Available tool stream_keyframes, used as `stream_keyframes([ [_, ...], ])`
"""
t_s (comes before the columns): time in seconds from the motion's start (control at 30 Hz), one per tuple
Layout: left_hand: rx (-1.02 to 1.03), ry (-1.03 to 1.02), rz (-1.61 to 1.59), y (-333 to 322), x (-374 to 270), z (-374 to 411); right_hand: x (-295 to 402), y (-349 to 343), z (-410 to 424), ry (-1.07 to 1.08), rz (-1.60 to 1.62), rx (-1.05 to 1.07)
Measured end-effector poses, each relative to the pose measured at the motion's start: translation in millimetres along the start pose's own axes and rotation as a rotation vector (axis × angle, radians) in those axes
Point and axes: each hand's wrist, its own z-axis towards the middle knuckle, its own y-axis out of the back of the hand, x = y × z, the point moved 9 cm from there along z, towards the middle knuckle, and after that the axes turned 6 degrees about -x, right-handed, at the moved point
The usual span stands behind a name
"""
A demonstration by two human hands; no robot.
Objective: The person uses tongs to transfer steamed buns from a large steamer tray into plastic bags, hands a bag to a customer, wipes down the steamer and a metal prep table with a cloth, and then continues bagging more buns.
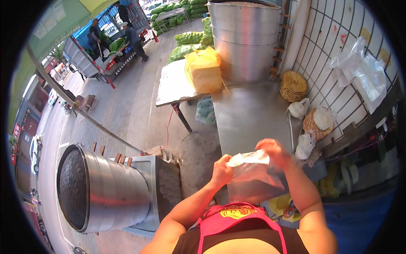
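Observation:
A thin clear plastic bag (253, 177) hangs between my two hands, above the near end of a steel worktable (250, 127). My left hand (223, 171) pinches its left upper edge, where the film is bunched and whitish. At the other end of that edge, my right hand (274, 153) is curled and blurred, with the film at its fingers. I cannot make out anything inside the bag. Below it is my red apron (231, 219) with a yellow print. Right of my right hand lies a white plastic bag (305, 146) with unclear contents.
Tall steamer stacks stand at the table's far end (244, 41) and at left (117, 190). Wicker baskets (293, 85) line the right wall, under hanging plastic bags (361, 70). A yellow bag (206, 71) sits on a side table (173, 84). People handle green sacks by a truck (82, 58).

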Motion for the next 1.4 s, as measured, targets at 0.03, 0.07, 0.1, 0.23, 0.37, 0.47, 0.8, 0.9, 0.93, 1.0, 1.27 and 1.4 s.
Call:
stream_keyframes([
  [0.03, -0.030, 0.019, 0.018, 5, 14, 3, 7, 4, -2, 0.023, 0.528, -0.144],
  [0.07, -0.074, -0.031, 0.063, 8, 20, 3, 1, -11, -4, 0.017, 0.474, -0.135],
  [0.1, -0.120, -0.079, 0.109, 11, 27, 4, -9, -28, -7, 0.013, 0.423, -0.127],
  [0.23, -0.142, 0.201, 0.015, 11, 49, 5, -49, -18, -15, 0.018, -0.081, -0.256],
  [0.37, -0.030, 0.236, 0.138, 12, 93, -9, -48, -22, -17, 0.005, 0.089, -0.414],
  [0.47, 0.086, -0.191, 0.432, 4, 35, -8, -58, -6, -11, 0.151, -0.376, -0.340],
  [0.8, 0.135, 0.265, -0.479, -21, 35, -5, -71, -30, -24, -0.229, -0.187, -0.050],
  [0.9, 0.135, 0.290, -0.408, -18, 40, 1, -65, -33, -24, -0.210, -0.165, -0.090],
  [0.93, 0.170, 0.317, -0.368, -20, 46, 5, -63, -32, -23, -0.190, -0.170, -0.110],
  [1.0, 0.036, 0.169, -0.182, -8, 56, 19, -61, -27, -20, -0.157, -0.229, -0.154],
  [1.27, 0.192, 0.134, 0.042, -3, 7, 1, -73, 1, 8, -0.047, -0.440, -0.335],
  [1.4, 0.136, 0.453, -0.505, -46, 40, -5, -79, -3, 13, 0.068, -0.508, -0.299],
])
